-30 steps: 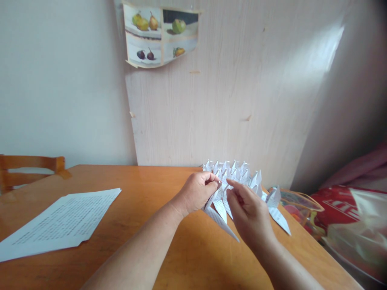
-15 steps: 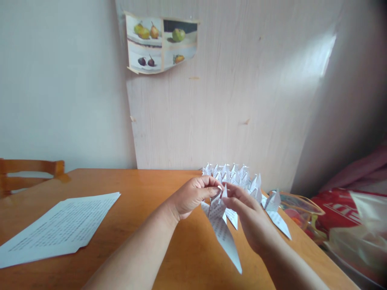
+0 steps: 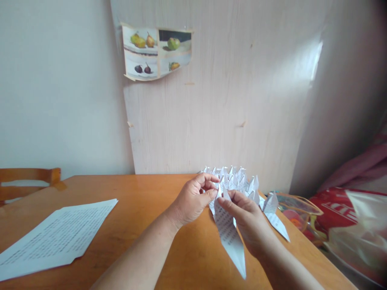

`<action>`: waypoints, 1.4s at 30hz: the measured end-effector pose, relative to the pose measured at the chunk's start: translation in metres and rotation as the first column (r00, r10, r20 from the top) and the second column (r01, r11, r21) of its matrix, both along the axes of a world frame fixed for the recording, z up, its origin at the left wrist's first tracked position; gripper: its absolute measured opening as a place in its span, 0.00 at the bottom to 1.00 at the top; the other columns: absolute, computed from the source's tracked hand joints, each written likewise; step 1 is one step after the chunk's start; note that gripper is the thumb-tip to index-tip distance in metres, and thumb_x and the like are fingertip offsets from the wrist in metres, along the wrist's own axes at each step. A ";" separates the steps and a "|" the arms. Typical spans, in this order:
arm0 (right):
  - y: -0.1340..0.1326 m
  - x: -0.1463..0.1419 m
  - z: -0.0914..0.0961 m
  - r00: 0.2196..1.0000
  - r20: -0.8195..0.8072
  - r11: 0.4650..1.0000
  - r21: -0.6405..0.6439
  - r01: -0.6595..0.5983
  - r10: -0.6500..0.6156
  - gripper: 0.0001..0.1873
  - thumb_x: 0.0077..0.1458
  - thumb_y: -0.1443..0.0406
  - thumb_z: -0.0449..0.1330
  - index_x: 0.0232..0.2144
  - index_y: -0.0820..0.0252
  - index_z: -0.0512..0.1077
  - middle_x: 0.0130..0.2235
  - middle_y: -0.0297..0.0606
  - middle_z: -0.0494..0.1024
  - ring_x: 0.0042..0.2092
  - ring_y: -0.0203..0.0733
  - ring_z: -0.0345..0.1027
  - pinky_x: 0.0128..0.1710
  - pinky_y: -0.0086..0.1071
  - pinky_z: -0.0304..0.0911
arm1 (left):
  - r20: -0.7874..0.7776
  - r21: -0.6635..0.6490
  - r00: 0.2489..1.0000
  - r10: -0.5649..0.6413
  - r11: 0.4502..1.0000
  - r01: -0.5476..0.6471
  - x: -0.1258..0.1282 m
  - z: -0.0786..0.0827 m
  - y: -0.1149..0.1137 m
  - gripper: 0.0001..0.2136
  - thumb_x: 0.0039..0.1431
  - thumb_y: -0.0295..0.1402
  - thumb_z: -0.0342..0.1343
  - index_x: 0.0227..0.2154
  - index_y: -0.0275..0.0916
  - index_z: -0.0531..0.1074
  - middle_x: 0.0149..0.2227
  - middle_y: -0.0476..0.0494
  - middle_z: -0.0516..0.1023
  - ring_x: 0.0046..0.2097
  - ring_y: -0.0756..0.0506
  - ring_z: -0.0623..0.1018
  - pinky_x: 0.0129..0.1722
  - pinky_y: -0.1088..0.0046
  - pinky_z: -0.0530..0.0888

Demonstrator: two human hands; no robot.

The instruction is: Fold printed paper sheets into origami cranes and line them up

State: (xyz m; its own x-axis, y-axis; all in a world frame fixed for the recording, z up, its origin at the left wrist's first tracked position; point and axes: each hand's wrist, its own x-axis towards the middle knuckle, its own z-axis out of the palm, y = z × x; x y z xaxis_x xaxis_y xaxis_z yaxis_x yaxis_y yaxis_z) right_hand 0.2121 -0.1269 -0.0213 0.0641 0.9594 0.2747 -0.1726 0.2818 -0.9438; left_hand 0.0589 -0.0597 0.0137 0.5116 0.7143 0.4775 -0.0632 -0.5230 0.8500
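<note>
My left hand (image 3: 193, 198) and my right hand (image 3: 246, 219) meet over the orange wooden table (image 3: 142, 225), both pinching a folded paper piece (image 3: 230, 237) of printed white paper. Its long pointed tip hangs down toward me. Just behind my hands lies a cluster of several similar folded paper pieces (image 3: 234, 180) with their points up. One more folded piece (image 3: 273, 215) lies to the right of my right hand.
Printed sheets (image 3: 57, 235) lie on the table's left. A wooden chair back (image 3: 28, 179) shows at far left. A pale wooden board (image 3: 217, 100) with a fruit picture (image 3: 155, 50) leans against the wall. A clear container (image 3: 299, 209) and a red plastic bag (image 3: 350, 225) sit at right.
The folded piece has been turned between my hands, so its long tip now points down toward me. The camera has tilted slightly down.
</note>
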 end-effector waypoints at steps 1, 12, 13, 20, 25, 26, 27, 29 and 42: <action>0.000 0.000 0.000 1.000 -0.006 1.000 0.000 -0.001 0.001 0.15 0.57 0.53 0.64 0.33 0.59 0.70 0.29 0.32 0.72 0.29 0.36 0.63 0.30 0.31 0.58 | -0.026 0.078 0.998 0.051 0.996 -0.049 0.000 0.000 0.000 0.12 0.60 0.30 0.57 0.47 0.41 0.72 0.34 0.49 0.74 0.35 0.50 0.73 0.39 0.72 0.70; -0.002 -0.001 0.005 1.000 0.010 0.999 -0.033 0.017 -0.016 0.16 0.55 0.54 0.65 0.29 0.60 0.69 0.26 0.30 0.68 0.27 0.34 0.58 0.28 0.30 0.53 | -0.085 0.718 0.926 0.367 0.667 -0.198 -0.007 -0.001 0.008 0.12 0.60 0.24 0.56 0.44 0.46 0.74 0.42 0.46 0.75 0.45 0.46 0.75 0.47 0.65 0.73; -0.002 -0.001 0.004 1.000 0.009 0.999 -0.041 0.016 -0.016 0.16 0.56 0.54 0.65 0.29 0.59 0.69 0.25 0.30 0.68 0.27 0.34 0.58 0.28 0.30 0.53 | -0.072 0.748 0.923 0.378 0.632 -0.201 -0.007 -0.001 0.008 0.12 0.60 0.24 0.56 0.44 0.45 0.74 0.42 0.46 0.76 0.45 0.45 0.75 0.47 0.65 0.73; 0.000 0.001 0.004 1.000 -0.021 0.994 -0.113 0.013 -0.016 0.15 0.55 0.54 0.65 0.27 0.58 0.68 0.24 0.29 0.68 0.25 0.34 0.59 0.27 0.30 0.50 | -0.081 0.797 0.923 0.376 0.580 -0.167 -0.010 0.003 0.006 0.11 0.62 0.25 0.56 0.46 0.44 0.73 0.43 0.45 0.76 0.46 0.45 0.76 0.48 0.63 0.74; 0.001 0.004 0.002 0.998 -0.041 0.989 -0.136 -0.054 0.049 0.12 0.54 0.57 0.64 0.27 0.57 0.69 0.23 0.29 0.68 0.25 0.34 0.58 0.27 0.30 0.51 | -0.123 0.772 0.937 0.327 0.625 -0.117 -0.010 0.007 0.001 0.12 0.60 0.24 0.56 0.45 0.43 0.74 0.46 0.44 0.74 0.49 0.45 0.75 0.51 0.62 0.73; 0.002 0.005 0.001 0.997 -0.051 0.988 -0.139 -0.072 0.066 0.11 0.54 0.58 0.63 0.27 0.57 0.70 0.23 0.29 0.67 0.25 0.34 0.58 0.27 0.30 0.51 | -0.132 0.769 0.935 0.328 0.629 -0.112 -0.011 0.007 0.001 0.11 0.59 0.24 0.57 0.43 0.43 0.75 0.47 0.43 0.74 0.50 0.44 0.74 0.52 0.62 0.73; 0.003 0.005 0.000 0.995 -0.059 0.986 -0.144 -0.086 0.078 0.10 0.54 0.58 0.63 0.28 0.57 0.71 0.23 0.29 0.67 0.25 0.34 0.58 0.27 0.30 0.51 | -0.141 0.767 0.933 0.331 0.632 -0.108 -0.011 0.008 0.001 0.11 0.59 0.24 0.57 0.42 0.44 0.75 0.47 0.43 0.74 0.50 0.44 0.74 0.52 0.61 0.72; 0.005 0.007 -0.001 0.993 -0.070 0.981 -0.160 -0.110 0.100 0.09 0.53 0.59 0.63 0.28 0.58 0.71 0.23 0.29 0.67 0.24 0.34 0.58 0.26 0.30 0.51 | -0.163 0.766 0.926 0.340 0.636 -0.099 -0.010 0.008 0.000 0.11 0.58 0.24 0.57 0.41 0.44 0.76 0.48 0.43 0.74 0.50 0.44 0.74 0.52 0.60 0.72; 0.010 0.013 -0.003 0.984 -0.041 0.964 -0.197 -0.179 0.174 0.09 0.49 0.60 0.64 0.24 0.56 0.68 0.20 0.27 0.66 0.22 0.34 0.56 0.25 0.30 0.50 | -0.240 0.726 0.916 0.321 0.686 -0.051 -0.012 0.012 -0.003 0.09 0.52 0.22 0.58 0.34 0.42 0.74 0.46 0.44 0.75 0.51 0.44 0.73 0.55 0.61 0.68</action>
State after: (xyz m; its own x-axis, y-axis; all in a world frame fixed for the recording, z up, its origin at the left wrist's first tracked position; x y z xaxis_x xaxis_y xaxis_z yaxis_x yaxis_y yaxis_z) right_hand 0.2251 -0.1169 -0.0244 -0.1069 0.9912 0.0779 -0.2249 0.0522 -0.9730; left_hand 0.0473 -0.0627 0.0253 0.6223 0.3426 0.7038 0.3065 -0.9340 0.1837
